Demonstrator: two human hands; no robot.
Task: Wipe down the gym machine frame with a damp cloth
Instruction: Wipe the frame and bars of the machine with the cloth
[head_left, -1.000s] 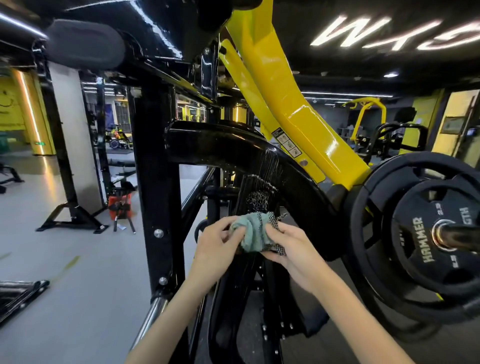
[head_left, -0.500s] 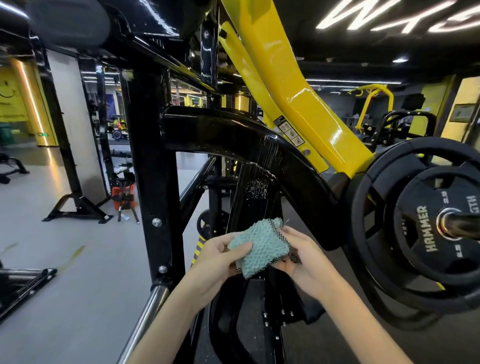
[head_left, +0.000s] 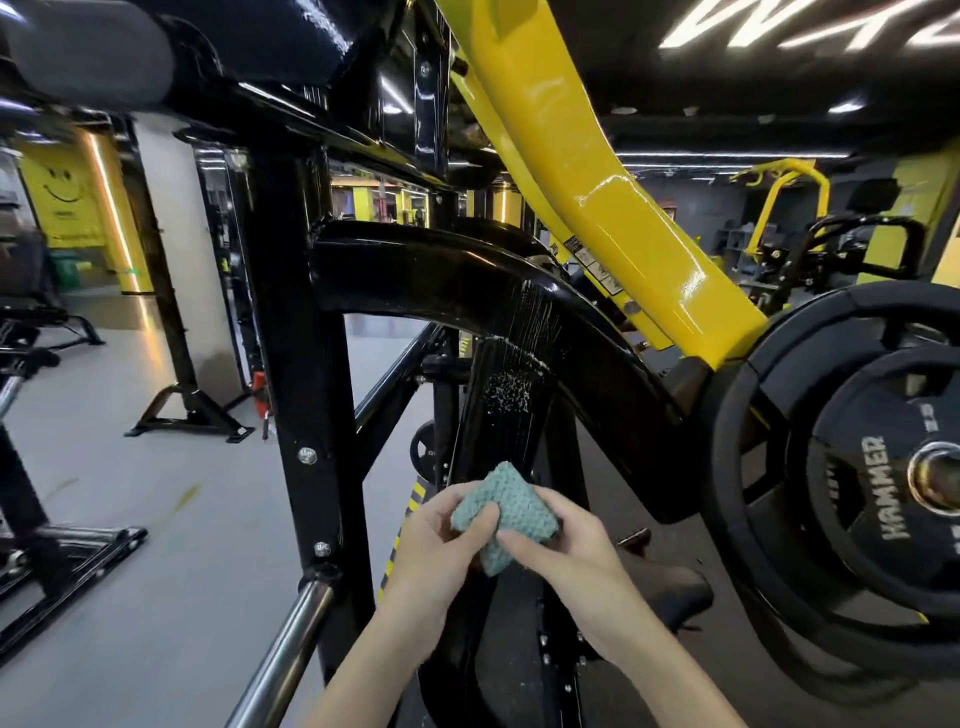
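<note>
Cloth (head_left: 498, 512), teal and folded, head view: held in front of the black gym machine frame (head_left: 441, 270), at 6 o'clock from its curved beam. Left hand (head_left: 441, 551) fingers curl round the cloth's 9 o'clock edge; right hand (head_left: 566, 545) fingers pinch its 3 o'clock edge. Wet streaks (head_left: 511, 384) mark the frame at 12 o'clock from the cloth. A Hammer weight plate (head_left: 857, 493) sits at 3 o'clock.

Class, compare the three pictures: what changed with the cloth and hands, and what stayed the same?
The cloth went from a loose bunch to a flat folded pad. The left hand and right hand both kept hold of it; nothing was let go. The black frame, its wet streaks and the weight plate stayed as they were.
</note>
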